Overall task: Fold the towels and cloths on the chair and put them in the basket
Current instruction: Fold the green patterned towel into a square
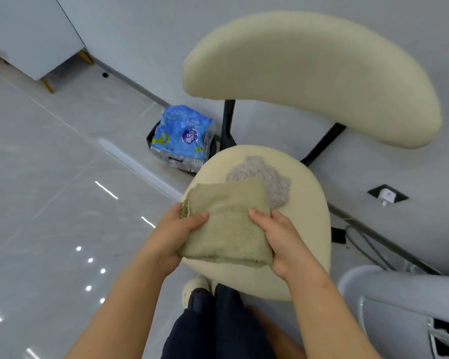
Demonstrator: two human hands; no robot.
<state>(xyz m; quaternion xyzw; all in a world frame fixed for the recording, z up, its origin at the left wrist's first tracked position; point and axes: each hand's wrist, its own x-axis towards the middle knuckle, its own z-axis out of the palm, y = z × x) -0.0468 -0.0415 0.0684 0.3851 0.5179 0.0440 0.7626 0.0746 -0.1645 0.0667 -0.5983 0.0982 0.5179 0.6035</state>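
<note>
While both hands are gripping it, the folded green towel (226, 224) is sitting over the front of the cream chair seat (306, 203).
Left hand (174, 237) is clasping the towel's left edge, thumb lying on top and fingers curling underneath; right hand (280, 239) is clasping the right edge the same way. Whether the towel is touching the seat or being held just above it cannot be told. Grey cloth (267, 177) is lying unfolded on the seat behind the towel, its near edge hidden under it. Curved backrest (309, 73) is standing beyond. Blue plastic package (182, 136) is sitting on the floor left of the chair. Pale grey plastic container (399, 294) is showing at lower right, well apart from the towel; whether it is the basket cannot be told.
</note>
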